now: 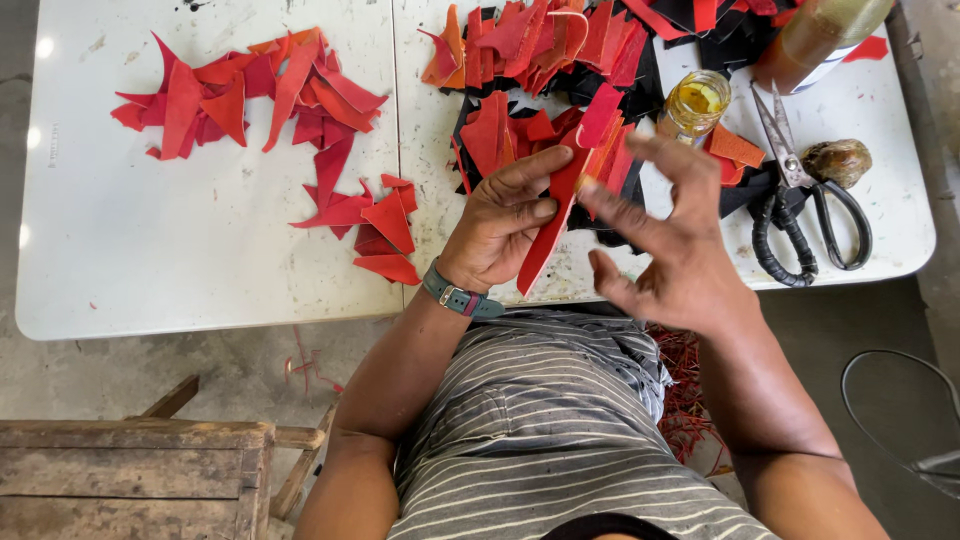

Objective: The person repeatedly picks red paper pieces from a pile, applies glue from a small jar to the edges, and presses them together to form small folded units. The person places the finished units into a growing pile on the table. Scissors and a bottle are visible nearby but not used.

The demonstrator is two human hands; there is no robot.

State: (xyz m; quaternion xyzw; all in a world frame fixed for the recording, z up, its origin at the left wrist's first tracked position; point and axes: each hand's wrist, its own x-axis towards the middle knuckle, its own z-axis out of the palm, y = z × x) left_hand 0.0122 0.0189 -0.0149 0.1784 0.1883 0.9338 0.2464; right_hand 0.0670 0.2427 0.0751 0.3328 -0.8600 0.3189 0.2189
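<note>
Head view. Left hand [500,225] pinches a long, narrow, pointed red leather strip [548,235], thumb on top, fingers curled under; strip hangs tip-down over the near edge of the white table [200,260]. Right hand [665,245] is open w/ fingers spread, grasping nothing, index tip touching the strip's upper part. Behind the hands: heap of red, orange & black leather offcuts [560,60]. Left of it: pile of red triangular scraps [250,95]. Right: glass jar of yellow glue [695,105], black-handled steel scissors [805,195], brown rounded stone [838,160].
</note>
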